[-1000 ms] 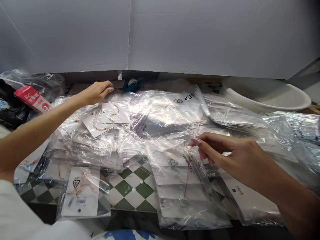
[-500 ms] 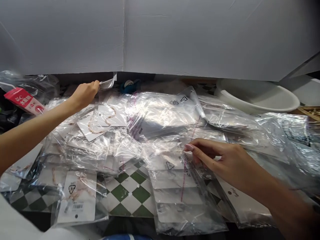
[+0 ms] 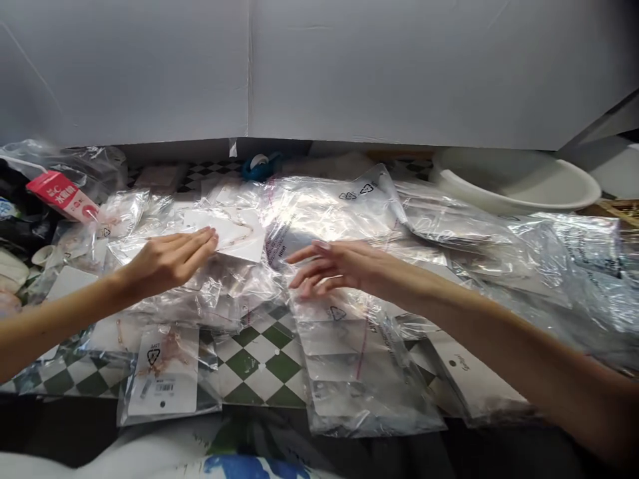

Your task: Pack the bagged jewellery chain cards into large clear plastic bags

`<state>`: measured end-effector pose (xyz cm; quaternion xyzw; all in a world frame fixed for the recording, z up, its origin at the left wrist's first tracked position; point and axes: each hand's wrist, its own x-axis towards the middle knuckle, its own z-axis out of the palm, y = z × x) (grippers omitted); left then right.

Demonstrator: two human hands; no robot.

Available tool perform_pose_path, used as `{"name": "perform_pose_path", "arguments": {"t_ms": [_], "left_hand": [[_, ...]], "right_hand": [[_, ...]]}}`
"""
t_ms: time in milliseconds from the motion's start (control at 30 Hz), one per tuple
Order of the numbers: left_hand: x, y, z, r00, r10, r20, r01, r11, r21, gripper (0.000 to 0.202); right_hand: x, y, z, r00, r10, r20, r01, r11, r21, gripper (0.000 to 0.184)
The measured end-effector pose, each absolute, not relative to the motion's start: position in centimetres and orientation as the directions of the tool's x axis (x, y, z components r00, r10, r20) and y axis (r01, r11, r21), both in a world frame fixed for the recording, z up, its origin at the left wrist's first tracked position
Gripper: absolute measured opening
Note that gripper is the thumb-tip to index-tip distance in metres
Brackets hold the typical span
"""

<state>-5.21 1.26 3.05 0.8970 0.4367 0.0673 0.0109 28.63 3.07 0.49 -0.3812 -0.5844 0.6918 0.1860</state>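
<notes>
My left hand lies with its fingers stretched out flat, the tips at the edge of a white jewelry card bearing a thin gold-coloured chain. Clear plastic bags with more cards are under and around it. My right hand is open, fingers spread, over the top of a clear bag of stacked white cards; whether it touches the bag I cannot tell. Behind it is a large clear bag with recycling marks. At the front left, a bagged card shows a gold-coloured piece and a barcode.
A grey-white panel closes off the back, a small strip hanging from its lower edge. Along the back stand a blue tape dispenser and a white basin. A red-pink drink carton leans at left. Green-and-white checks cover the table.
My left hand has let go of a shiny strip near the panel and come down onto the card. My right hand has moved left and away from me, its fingers spreading from a near pinch.
</notes>
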Motion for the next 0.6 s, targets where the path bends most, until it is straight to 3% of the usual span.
{"name": "perform_pose_path", "arguments": {"t_ms": [100, 200, 300, 433, 500, 600], "left_hand": [[-4.3, 0.5, 2.5, 0.742, 0.648, 0.169, 0.657, -0.754, 0.006, 0.045], [-3.8, 0.3, 1.8, 0.817, 0.516, 0.256, 0.544, -0.838, -0.046, 0.04], [-4.7, 0.8, 1.3, 0.688, 0.69, 0.226, 0.709, -0.705, -0.006, 0.081], [-6.1, 1.6, 2.3, 0.453, 0.891, 0.024, 0.89, -0.453, 0.05, 0.095], [-5.1, 1.9, 3.7, 0.373, 0.922, 0.108, 0.909, -0.386, 0.159, 0.098], [-0.8, 2.4, 5.8, 0.404, 0.899, 0.167, 0.758, -0.431, 0.489, 0.076]], "right_hand": [[25.4, 4.5, -0.3, -0.652, 0.648, -0.393, 0.147, -0.401, -0.904, 0.063], [23.4, 5.0, -0.7, -0.529, 0.791, -0.309, 0.131, -0.283, -0.95, 0.047], [23.9, 4.6, -0.5, -0.436, 0.879, -0.192, 0.087, -0.171, -0.981, 0.038], [27.1, 3.2, 0.8, -0.309, 0.951, 0.011, 0.018, 0.018, -1.0, 0.037], [28.5, 2.5, 1.6, -0.249, 0.965, 0.08, 0.043, 0.094, -0.995, 0.035], [29.7, 1.8, 2.5, -0.239, 0.963, 0.122, 0.088, 0.147, -0.985, 0.027]]}}
